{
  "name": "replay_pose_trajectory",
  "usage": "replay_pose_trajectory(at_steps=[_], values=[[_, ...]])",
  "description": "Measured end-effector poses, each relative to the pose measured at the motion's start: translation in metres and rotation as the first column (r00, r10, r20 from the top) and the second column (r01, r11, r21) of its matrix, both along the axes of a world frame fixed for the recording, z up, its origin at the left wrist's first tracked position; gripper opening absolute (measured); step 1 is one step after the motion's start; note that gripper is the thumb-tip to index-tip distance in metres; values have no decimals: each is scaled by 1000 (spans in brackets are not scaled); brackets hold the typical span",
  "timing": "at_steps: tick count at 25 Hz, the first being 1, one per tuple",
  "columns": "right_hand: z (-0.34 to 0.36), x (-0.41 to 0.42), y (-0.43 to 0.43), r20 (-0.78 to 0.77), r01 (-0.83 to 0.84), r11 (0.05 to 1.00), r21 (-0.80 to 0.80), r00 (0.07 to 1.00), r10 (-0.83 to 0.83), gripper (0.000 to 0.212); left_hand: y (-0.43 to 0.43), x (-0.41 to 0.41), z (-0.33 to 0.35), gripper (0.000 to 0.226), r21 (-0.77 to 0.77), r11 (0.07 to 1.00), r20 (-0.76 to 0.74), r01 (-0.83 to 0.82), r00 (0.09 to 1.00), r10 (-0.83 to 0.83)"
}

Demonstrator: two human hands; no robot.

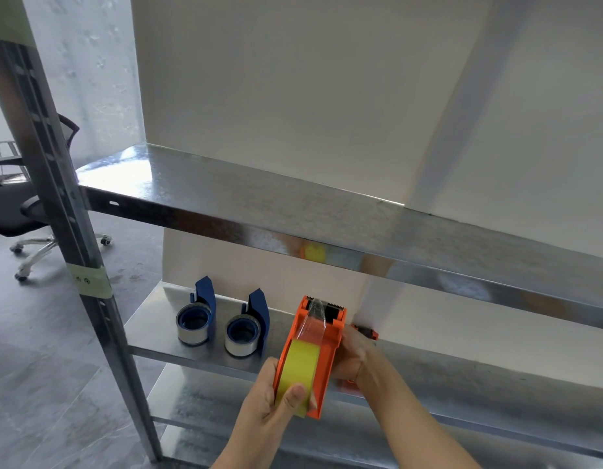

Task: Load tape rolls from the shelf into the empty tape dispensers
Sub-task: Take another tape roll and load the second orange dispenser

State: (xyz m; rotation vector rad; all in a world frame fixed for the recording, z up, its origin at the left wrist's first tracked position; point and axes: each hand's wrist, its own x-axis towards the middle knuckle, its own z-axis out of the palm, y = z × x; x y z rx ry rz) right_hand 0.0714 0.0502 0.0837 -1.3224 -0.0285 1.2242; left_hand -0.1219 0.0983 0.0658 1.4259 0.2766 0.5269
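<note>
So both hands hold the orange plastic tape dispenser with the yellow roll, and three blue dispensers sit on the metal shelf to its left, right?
Two, not three: the head view shows just a left blue plastic dispenser and a right blue plastic dispenser on the metal shelf. The rest stands.

Lower galvanised steel shelf (154, 330): left part blocked by left blue plastic dispenser with a silvery roll (196, 318) and right blue plastic dispenser (247, 328), with a narrow gap between them. Just right, the orange plastic dispenser with a yellow roll (315, 346), gripped by left hand (269, 401) and right hand (352, 355), fills the front edge. Shelf further right is open. Upper galvanised steel shelf (276, 194) caps headroom and is open on top. Slotted grey steel upright (63, 211) bounds the left.
</note>
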Motion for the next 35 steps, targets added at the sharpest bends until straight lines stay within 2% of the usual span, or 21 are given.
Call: replay_pose_trajectory(at_steps=[4, 8, 10, 12, 14, 16, 18, 20, 23, 27, 30, 32, 35], values=[[-28, 1, -7, -58, 102, 984, 149, 994, -94, 30, -1, 7, -11, 70, -27, 999, -51, 32, 998, -33], [-59, 1, -9, -87, 139, 984, 112, 988, -130, 25, 2, 13, -31, 72, -111, 991, -76, 74, 994, -83], [-77, 0, -9, -98, 172, 980, 102, 982, -162, 37, 7, 20, -43, 72, -158, 985, -86, 65, 993, -79], [-95, -2, -10, -89, 205, 963, 173, 977, -192, 50, 13, 31, -54, 70, -180, 983, -112, 26, 993, -46], [-109, -3, -8, -77, 212, 957, 197, 977, -200, 64, 19, 46, -67, 60, -167, 986, -155, -16, 988, -11], [-121, -1, -2, -18, 170, 970, 176, 985, -169, 69, 26, 65, -77, 49, -164, 985, -186, -54, 982, 23], [-135, 3, 3, 78, 175, 973, 151, 979, -188, 57, 33, 89, -85, 37, -151, 987, -222, -62, 975, 27], [-147, 10, 6, 106, 251, 958, 141, 958, -266, 42, 38, 118, -94, 25, -171, 984, -271, -46, 963, -3], [-162, 26, 8, 77, 354, 931, 84, 930, -361, 26, 39, 150, -107, 12, -182, 980, -391, -81, 920, 3], [-175, 44, 12, -13, 431, 901, -36, 902, -432, 25, 36, 174, -119, 12, -195, 970, -484, -144, 874, 32], [-178, 51, 13, 65, 348, 930, -119, 937, -343, 25, 40, 186, -121, 15, -189, 961, -521, -201, 850, 75], [-178, 51, 12, 263, 261, 934, -244, 945, -195, 25, 43, 191, -121, 15, -208, 954, -516, -216, 853, 80], [-175, 43, 0, 516, 192, 906, -377, 856, 33, 30, 44, 194, -119, 14, -224, 951, -509, -213, 858, 72]])
